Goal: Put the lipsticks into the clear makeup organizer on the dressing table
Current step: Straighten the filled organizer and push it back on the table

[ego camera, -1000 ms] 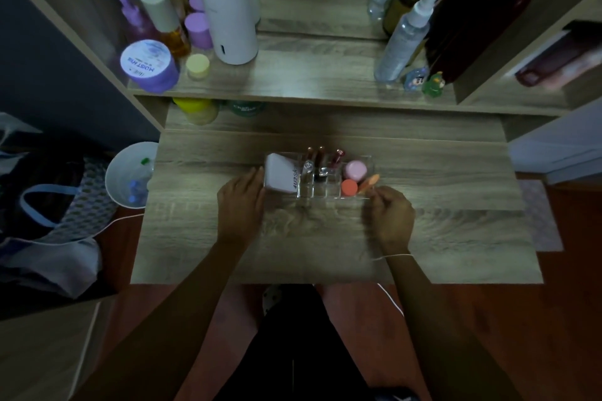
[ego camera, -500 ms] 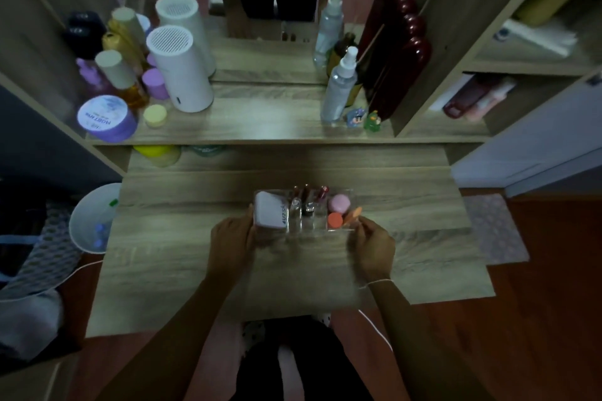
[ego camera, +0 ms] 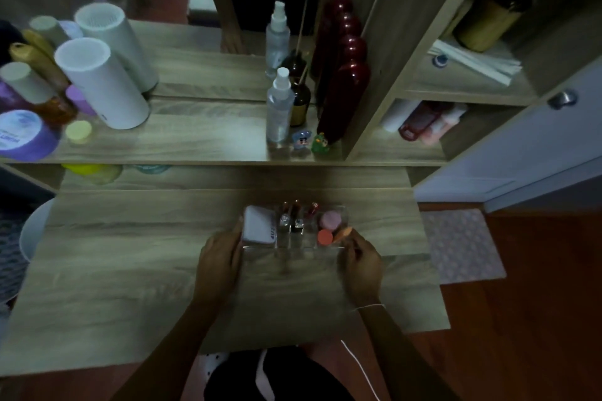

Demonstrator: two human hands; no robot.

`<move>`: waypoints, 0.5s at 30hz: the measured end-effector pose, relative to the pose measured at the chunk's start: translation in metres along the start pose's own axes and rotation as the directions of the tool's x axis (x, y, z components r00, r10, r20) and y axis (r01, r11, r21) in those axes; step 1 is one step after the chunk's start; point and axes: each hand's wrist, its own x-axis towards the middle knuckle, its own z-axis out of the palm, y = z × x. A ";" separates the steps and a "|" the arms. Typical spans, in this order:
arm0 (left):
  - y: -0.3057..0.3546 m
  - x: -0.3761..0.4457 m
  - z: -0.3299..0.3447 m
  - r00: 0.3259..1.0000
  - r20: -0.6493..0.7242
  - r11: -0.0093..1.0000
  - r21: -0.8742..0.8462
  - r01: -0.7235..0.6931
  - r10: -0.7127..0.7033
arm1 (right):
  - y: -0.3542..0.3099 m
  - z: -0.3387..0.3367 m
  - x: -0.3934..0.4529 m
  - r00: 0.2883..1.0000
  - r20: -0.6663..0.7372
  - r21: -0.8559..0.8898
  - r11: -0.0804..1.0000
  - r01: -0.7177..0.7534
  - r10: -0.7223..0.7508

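Head view, organizer: the clear makeup organizer (ego camera: 294,246) stands on the dressing table (ego camera: 130,270), a little right of the middle and near the person.
Head view, lipsticks: three or so lipsticks (ego camera: 296,216) stand upright in the middle compartments, tops toward the far side; the dim light does not let me count them for certain.
Head view, other contents: a white compact case (ego camera: 259,228) fills the left compartment; a pink round puff (ego camera: 330,219) and an orange round piece (ego camera: 324,237) sit in the right one.
Head view, left hand: the left hand (ego camera: 219,265) is curled against the left wall of the organizer, fingers touching it beside the compact case; it seems to hold the organizer.
Head view, right hand: the right hand (ego camera: 363,265) is at the right near corner, fingers closed around a small orange thing (ego camera: 342,233); what this thing is, I cannot tell.
Task stage: I judge it nearly finished, since no lipstick lies loose on the table.
Handling: the organizer is probably stiff, light, smooth plastic that can slide or crack; hold it by both side walls, low down. Lipsticks are light, hard, slippery tubes that fall over easily; pinch each at the middle of the barrel.
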 end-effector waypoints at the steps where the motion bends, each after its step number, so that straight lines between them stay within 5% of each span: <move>1: 0.004 0.003 0.004 1.000 0.008 1.000 -0.004 -0.001 0.001 | 0.005 -0.004 0.004 1.000 0.007 -0.001 1.000 -0.003 0.003; 15: 0.051 0.033 0.037 0.997 0.000 0.996 -0.045 -0.083 0.083 | 0.046 -0.033 0.056 0.999 0.021 -0.013 1.000 -0.024 0.024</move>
